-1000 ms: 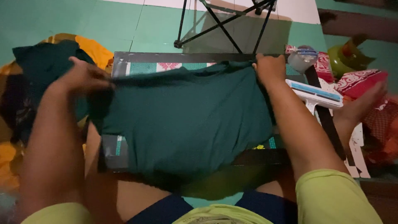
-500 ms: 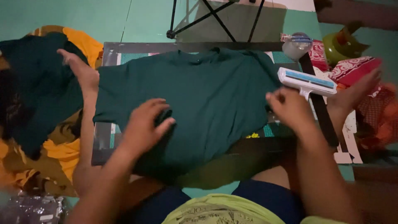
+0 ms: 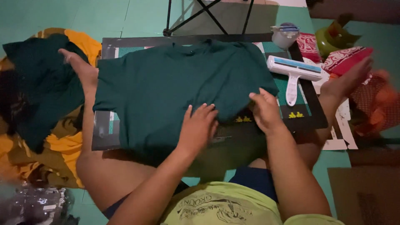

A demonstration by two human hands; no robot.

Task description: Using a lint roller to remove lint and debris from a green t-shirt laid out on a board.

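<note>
Two hands are working on one big dark green shirt [image 3: 166,87] that's lying spread flat across a dark board [image 3: 306,112] on the teal floor [image 3: 46,16]. Collar end is pointing away from the person, hem end is hanging toward their lap. The left hand [image 3: 199,127] is lying palm down on the lower middle of the shirt, fingers [image 3: 204,110] stretched out and close together, pressing the cloth flat. The right hand [image 3: 265,110] is sitting just beside it at the shirt's lower right edge, fingers curled down onto the fabric, though I can't tell if it's actually pinching the hem or just pushing on it.

Off to the left a pile of clothes [image 3: 37,104] is heaped up, dark green on top with yellow cloth [image 3: 62,146] underneath, touching the board's left side. The person's bare legs are sticking out on both sides of the board.

A white lint brush [image 3: 293,71] with a light blue strip is lying on the board just right of the shirt, handle pointing back toward the person. Behind it a small round whitish tub [image 3: 284,35] is standing near the board's far right corner. Little yellow marks [image 3: 296,115] are showing on the board's near right edge, too small to make out.
</note>
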